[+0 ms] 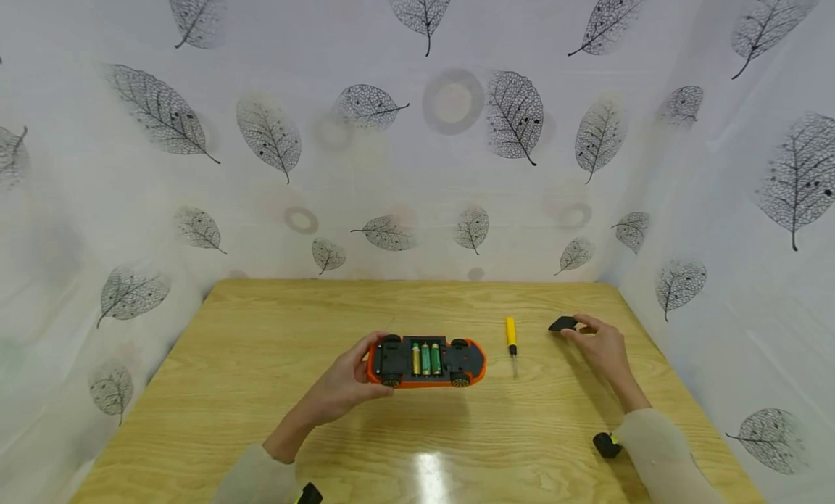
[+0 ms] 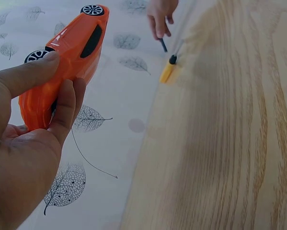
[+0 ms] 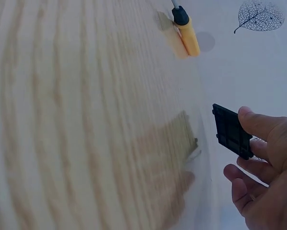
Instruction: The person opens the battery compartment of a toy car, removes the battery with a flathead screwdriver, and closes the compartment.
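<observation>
An orange toy car (image 1: 472,373) is held by its left end in my left hand (image 1: 349,377), its black underside turned up toward the head view. Three batteries (image 1: 426,360) lie side by side in the uncovered compartment of that underside. In the left wrist view the thumb and fingers wrap the body of the toy car (image 2: 76,62). My right hand (image 1: 600,348) pinches a black battery cover (image 1: 562,323) above the table's right side. Ribs and small tabs show on the battery cover (image 3: 229,128) in the right wrist view.
Between the hands a yellow-handled screwdriver (image 1: 512,337) lies on the wooden table (image 1: 274,323), its metal shaft toward me. A white curtain (image 1: 430,185) with leaf prints stands behind the table and along both sides.
</observation>
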{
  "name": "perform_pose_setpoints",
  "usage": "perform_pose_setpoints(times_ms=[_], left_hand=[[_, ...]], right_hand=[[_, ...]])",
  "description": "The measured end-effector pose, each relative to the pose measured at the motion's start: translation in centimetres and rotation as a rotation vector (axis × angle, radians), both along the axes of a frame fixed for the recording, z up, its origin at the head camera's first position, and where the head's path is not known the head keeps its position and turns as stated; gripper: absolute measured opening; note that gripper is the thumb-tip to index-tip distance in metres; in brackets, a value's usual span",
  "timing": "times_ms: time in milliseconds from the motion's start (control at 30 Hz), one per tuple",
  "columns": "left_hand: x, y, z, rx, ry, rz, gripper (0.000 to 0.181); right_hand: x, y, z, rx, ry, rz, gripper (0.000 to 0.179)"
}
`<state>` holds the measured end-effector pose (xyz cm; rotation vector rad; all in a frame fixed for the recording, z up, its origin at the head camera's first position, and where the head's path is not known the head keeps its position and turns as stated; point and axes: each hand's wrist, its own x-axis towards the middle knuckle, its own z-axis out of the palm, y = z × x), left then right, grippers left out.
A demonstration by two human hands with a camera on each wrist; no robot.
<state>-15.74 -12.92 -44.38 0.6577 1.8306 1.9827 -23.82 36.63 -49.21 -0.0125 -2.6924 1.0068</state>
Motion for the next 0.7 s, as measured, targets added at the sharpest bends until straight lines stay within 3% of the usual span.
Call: perform_pose_setpoints(times_ms=[300,700], left_hand=[[0.0,0.0,0.0,-0.014,-0.008,0.016,0.084],[-0.1,0.0,0.0,-0.019,0.006,0.009,0.084]], right_hand=[[-0.1,0.1,-0.9,-0.022,-0.05,0.004,0.056],[-0.2,0.3,-1.6,0.058,-0.083,0.069,0.054]])
